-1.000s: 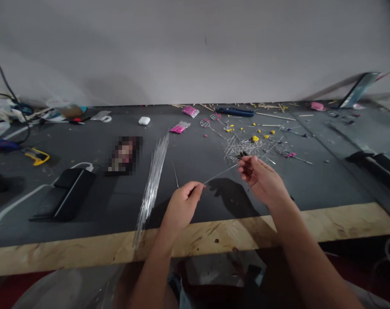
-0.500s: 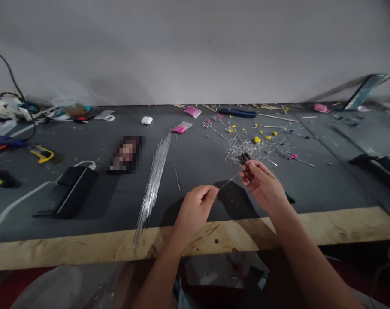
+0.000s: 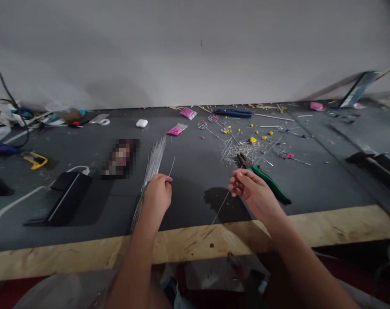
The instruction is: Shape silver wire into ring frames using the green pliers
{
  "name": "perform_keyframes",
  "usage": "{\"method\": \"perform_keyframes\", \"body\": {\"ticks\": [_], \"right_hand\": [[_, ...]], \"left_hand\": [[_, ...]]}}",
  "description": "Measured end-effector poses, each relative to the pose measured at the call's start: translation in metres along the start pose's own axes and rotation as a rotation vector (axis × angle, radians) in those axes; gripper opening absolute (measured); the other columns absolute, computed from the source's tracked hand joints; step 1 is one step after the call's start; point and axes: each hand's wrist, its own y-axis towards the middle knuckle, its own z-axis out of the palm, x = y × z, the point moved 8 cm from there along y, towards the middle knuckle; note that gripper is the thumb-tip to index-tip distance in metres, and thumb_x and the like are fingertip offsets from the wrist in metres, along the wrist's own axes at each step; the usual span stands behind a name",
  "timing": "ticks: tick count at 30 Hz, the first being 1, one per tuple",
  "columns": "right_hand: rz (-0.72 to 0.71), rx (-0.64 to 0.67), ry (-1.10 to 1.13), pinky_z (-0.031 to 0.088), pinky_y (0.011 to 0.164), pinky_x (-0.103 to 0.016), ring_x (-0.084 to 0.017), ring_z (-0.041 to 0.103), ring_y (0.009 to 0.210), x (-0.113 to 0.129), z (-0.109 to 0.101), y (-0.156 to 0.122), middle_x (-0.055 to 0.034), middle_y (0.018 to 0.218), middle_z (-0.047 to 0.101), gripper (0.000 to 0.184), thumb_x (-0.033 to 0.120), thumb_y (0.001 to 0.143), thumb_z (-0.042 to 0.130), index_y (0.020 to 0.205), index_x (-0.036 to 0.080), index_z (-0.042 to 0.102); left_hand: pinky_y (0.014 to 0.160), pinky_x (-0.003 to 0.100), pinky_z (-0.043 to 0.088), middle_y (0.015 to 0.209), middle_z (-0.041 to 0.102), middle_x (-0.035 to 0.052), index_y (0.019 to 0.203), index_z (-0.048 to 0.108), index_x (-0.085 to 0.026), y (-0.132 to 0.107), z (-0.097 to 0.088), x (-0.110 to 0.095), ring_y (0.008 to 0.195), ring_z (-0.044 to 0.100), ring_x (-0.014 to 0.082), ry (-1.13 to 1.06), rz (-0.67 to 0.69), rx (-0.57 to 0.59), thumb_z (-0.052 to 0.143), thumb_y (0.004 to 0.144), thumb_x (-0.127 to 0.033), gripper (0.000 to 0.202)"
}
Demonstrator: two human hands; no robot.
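Observation:
My left hand [image 3: 155, 194] is closed beside the bundle of straight silvery wires [image 3: 156, 156], covering part of it. A short piece of wire [image 3: 172, 165] sticks up from its fingertips; the lower end is hidden. My right hand [image 3: 254, 189] pinches a thin wire [image 3: 221, 207] that slants down toward the wooden edge. Just behind that hand lie green-handled pliers [image 3: 272, 184], their dark jaws resting on a loose pile of short cut wires [image 3: 230, 150].
Wire pieces with round heads [image 3: 202, 125], yellow lumps [image 3: 253, 140] and pink packets [image 3: 177, 129] lie farther back. A black stand [image 3: 68, 195], a pixelated object [image 3: 121, 159] and a yellow cutter [image 3: 37, 159] are at left. A wooden strip [image 3: 188, 244] edges the table.
My left hand let go of the wire shared with my right hand and moved left onto the short wire, which now leans differently. The pliers left my right hand and lie on the table.

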Motion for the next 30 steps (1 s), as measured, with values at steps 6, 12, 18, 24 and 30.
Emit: {"method": "perform_keyframes", "body": {"ticks": [6,12,18,24,30], "right_hand": [[0.022,0.045,-0.001,0.049,0.052,-0.021,-0.011,0.061,0.061,-0.006,0.014,0.001,0.0000,0.072,0.065,0.015,0.031,0.076,0.067,0.082,0.019,0.064],[-0.011,-0.027,0.129,0.049,0.050,-0.018,-0.009,0.063,0.063,0.003,0.010,0.008,0.0013,0.076,0.067,0.013,0.026,0.071,0.072,0.079,0.019,0.063],[-0.042,-0.080,0.229,0.046,0.045,-0.013,-0.007,0.063,0.064,0.005,0.011,0.011,0.0019,0.079,0.068,0.010,0.025,0.073,0.070,0.074,0.019,0.062],[-0.021,0.018,0.221,0.049,0.047,-0.015,-0.007,0.063,0.062,-0.006,0.032,0.009,0.0029,0.078,0.068,0.014,0.028,0.072,0.072,0.074,0.020,0.060],[-0.072,-0.024,0.263,0.053,0.056,-0.016,-0.009,0.066,0.069,-0.004,0.039,0.010,0.0027,0.079,0.069,0.012,0.028,0.073,0.071,0.076,0.021,0.061]], "left_hand": [[0.081,0.039,0.045,0.087,0.066,0.0119,0.077,0.066,-0.017,0.014,-0.005,0.007,0.083,0.061,0.0255,0.010,-0.038,-0.036,0.047,0.072,-0.010,0.021],[0.073,0.036,0.047,0.087,0.068,0.0070,0.093,0.067,-0.019,-0.007,-0.014,-0.020,0.075,0.061,0.0205,-0.228,-0.123,0.005,0.053,0.081,-0.030,0.021],[0.061,0.026,0.049,0.091,0.070,0.0054,0.105,0.065,-0.022,-0.040,0.024,-0.064,0.067,0.061,0.0129,-1.048,-0.221,0.282,0.065,0.076,-0.029,0.030],[0.061,0.026,0.053,0.080,0.070,0.0037,0.082,0.068,-0.018,-0.044,0.030,-0.072,0.066,0.064,0.0127,-1.508,-0.356,0.094,0.066,0.076,-0.025,0.010],[0.070,0.024,0.055,0.100,0.069,0.0031,0.086,0.069,-0.020,-0.042,0.031,-0.076,0.081,0.067,0.0140,-1.554,-0.343,0.088,0.068,0.074,-0.017,0.012]]}}
